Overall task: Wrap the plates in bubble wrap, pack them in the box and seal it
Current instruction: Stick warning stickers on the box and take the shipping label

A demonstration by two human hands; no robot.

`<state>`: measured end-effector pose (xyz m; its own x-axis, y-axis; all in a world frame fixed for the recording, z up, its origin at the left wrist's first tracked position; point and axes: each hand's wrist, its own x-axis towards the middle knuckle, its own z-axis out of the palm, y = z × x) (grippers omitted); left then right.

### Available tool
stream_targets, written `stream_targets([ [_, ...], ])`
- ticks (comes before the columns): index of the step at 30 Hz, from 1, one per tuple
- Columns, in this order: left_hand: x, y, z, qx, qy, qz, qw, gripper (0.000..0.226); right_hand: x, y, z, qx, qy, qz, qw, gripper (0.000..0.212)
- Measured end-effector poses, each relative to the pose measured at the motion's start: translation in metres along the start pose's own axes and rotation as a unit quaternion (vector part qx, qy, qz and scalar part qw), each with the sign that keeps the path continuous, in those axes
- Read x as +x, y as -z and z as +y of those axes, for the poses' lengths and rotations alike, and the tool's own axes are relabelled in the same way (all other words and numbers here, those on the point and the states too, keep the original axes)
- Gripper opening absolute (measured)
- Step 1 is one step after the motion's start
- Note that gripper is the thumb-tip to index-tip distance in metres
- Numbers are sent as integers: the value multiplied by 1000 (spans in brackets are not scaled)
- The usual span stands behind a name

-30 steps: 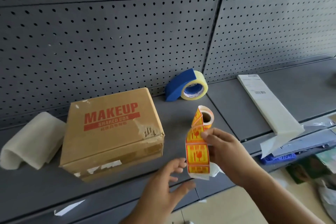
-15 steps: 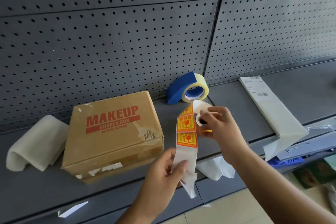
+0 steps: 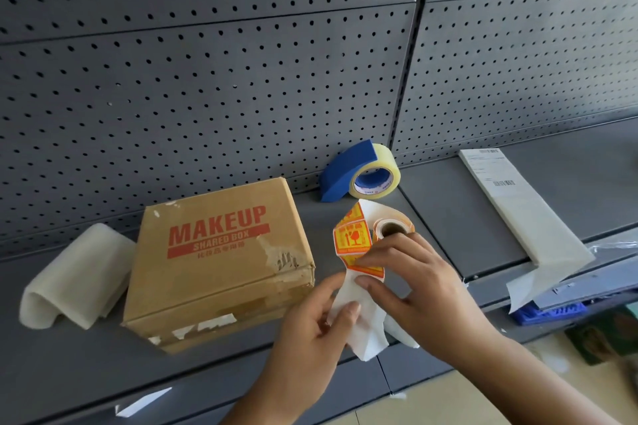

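A closed brown cardboard box (image 3: 221, 259) printed "MAKEUP SHARED BOX" sits on the grey shelf (image 3: 448, 217). Just right of it, I hold a roll of orange fragile stickers (image 3: 392, 228) with its strip (image 3: 352, 238) hanging loose. My left hand (image 3: 310, 331) pinches the white backing paper (image 3: 366, 331) at the strip's lower end. My right hand (image 3: 414, 283) grips the strip near the roll, its fingers on an orange sticker. No plates show.
A blue tape dispenser with clear tape (image 3: 362, 176) stands behind the roll at the pegboard wall. Folded foam wrap (image 3: 72, 279) lies left of the box. A long white sheet stack (image 3: 518, 207) lies at the right, overhanging the shelf edge.
My left hand has come up and taken the backing paper's end. My right hand has shifted down along the strip, and the roll has turned so its core faces me.
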<state>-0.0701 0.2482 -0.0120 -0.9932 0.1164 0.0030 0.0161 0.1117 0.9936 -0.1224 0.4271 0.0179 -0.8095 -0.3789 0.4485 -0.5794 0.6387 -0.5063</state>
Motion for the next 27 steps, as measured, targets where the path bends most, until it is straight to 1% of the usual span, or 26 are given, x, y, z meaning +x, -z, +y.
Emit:
stream_targets([
  [1, 0, 0, -2, 18, -3, -4, 1000, 34, 1, 0, 0, -1, 8, -4, 1000, 23],
  [6, -1, 9, -7, 154, -16, -2, 988, 29, 4, 5, -1, 18, 18, -22, 999, 25],
  [11, -2, 9, -4, 169, -13, -29, 985, 36, 3, 6, -5, -39, 39, -20, 998, 25],
  [14, -2, 8, -2, 168, -25, -28, 985, 40, 5, 6, -2, -31, -9, -3, 999, 24],
  [16, -1, 9, -2, 163, -21, -24, 986, 44, 7, 9, 2, 2, -76, 4, 997, 19],
  [17, -1, 10, -3, 159, -16, -24, 987, 43, 9, 10, 5, 23, -110, 1, 994, 12],
  [18, -1, 11, -3, 157, -12, -26, 987, 42, 11, 13, 8, 38, -136, -1, 990, 10],
  [20, -2, 11, -3, 157, -7, -36, 987, 39, 17, 19, 15, 52, -175, 0, 983, 21],
  [22, -2, 12, -3, 152, 3, -48, 987, 40, 22, 25, 25, 64, -215, 7, 974, 25],
  [27, -1, 11, -8, 177, 56, -77, 980, 44, 38, 44, 37, 69, -254, 86, 961, 27],
])
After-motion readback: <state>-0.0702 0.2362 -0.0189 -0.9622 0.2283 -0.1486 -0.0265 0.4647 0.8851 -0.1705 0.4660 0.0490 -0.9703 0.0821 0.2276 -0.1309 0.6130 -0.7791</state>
